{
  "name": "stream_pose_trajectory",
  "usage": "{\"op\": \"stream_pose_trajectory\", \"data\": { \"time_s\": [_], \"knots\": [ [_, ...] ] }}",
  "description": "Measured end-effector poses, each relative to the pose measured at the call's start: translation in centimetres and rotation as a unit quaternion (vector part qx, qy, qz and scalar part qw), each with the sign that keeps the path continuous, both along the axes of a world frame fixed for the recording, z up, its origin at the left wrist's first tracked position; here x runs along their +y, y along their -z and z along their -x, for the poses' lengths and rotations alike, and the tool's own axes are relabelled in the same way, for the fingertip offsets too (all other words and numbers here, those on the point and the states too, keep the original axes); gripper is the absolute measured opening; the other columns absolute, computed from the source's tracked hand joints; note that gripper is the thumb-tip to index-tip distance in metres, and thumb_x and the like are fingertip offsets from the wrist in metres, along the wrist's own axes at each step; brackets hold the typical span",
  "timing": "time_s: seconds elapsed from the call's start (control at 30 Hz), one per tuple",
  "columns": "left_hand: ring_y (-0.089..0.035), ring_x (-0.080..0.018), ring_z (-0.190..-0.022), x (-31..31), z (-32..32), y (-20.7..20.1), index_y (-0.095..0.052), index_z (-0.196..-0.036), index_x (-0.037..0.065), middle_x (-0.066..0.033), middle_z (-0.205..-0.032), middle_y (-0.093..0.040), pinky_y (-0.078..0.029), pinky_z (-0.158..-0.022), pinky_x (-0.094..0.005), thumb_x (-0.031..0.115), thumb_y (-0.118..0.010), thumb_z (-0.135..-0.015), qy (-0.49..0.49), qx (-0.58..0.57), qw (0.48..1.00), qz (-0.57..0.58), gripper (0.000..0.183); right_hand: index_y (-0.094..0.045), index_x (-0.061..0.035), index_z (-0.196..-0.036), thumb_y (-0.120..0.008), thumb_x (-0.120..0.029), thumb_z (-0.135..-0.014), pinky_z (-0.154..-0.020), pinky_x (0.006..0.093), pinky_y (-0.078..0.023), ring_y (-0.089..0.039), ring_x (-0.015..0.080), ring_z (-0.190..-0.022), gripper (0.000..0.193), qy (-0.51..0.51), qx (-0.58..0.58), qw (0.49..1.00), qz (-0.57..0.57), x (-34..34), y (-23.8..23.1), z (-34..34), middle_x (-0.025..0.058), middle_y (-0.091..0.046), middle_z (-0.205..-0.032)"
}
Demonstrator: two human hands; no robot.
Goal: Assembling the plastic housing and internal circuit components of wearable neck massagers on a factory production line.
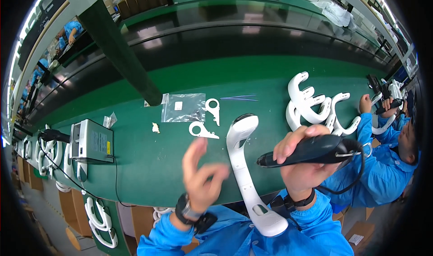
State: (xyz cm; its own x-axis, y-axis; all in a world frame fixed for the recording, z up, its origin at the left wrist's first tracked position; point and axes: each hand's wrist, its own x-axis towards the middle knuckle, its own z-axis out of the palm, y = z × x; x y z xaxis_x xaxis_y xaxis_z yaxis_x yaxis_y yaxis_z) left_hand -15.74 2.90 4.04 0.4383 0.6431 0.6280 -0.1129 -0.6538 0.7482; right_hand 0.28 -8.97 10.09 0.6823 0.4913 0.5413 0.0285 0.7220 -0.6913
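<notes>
My right hand (304,166) is wrapped round a black corded electric screwdriver (311,150), its tip pointing left. My left hand (201,177) is raised over the table's near edge, fingers apart and slightly blurred, with nothing visible in them. Between my hands lies a long curved white plastic part (243,175); its near end sticks out over the edge against my blue clothing. Beyond my left hand are a flat white ring-shaped piece with an arm (201,130) and a second ring-shaped piece (213,111) beside a clear zip bag (184,108).
Tweezers (239,98) lie farther back. Several curved white parts (309,102) are heaped at the right, near a co-worker in blue (383,148). A grey box-shaped device (92,141) with a cable stands left. A dark green post (122,53) rises behind, before a black conveyor (252,42).
</notes>
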Motion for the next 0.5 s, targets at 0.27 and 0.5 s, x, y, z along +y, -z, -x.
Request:
{"op": "stream_pose_trajectory", "data": {
  "time_s": [0.27, 0.5],
  "knots": [
    [-0.054, -0.0312, -0.126, -6.1, 1.9, 5.3, -0.058, -0.093, 0.004, -0.0121, -0.11, -0.07, -0.038, -0.111, -0.0501, 0.012, -0.057, -0.094, 0.311, 0.22, 0.924, 0.024, 0.009, -0.049, -0.0028, -0.115, -0.04, -0.081, -0.086, -0.059, 0.0326, -0.052, -0.06, 0.0222, -0.068, 0.084, -0.089, 0.032, 0.991, 0.094, 2.2, 3.3, 2.6, 0.0165, -0.059, -0.082],
    [-0.055, -0.0302, -0.123, -5.1, 1.7, 5.2, -0.06, -0.095, 0.003, -0.011, -0.11, -0.069, -0.037, -0.113, -0.0481, 0.018, -0.054, -0.097, 0.324, 0.209, 0.921, 0.059, 0.016, -0.046, -0.0039, -0.112, -0.037, -0.073, -0.092, -0.055, 0.0341, -0.05, -0.057, 0.0221, -0.059, 0.073, -0.108, -0.032, 0.988, 0.108, 3.2, 4.2, 2.5, 0.018, -0.058, -0.078]
  ]
}}
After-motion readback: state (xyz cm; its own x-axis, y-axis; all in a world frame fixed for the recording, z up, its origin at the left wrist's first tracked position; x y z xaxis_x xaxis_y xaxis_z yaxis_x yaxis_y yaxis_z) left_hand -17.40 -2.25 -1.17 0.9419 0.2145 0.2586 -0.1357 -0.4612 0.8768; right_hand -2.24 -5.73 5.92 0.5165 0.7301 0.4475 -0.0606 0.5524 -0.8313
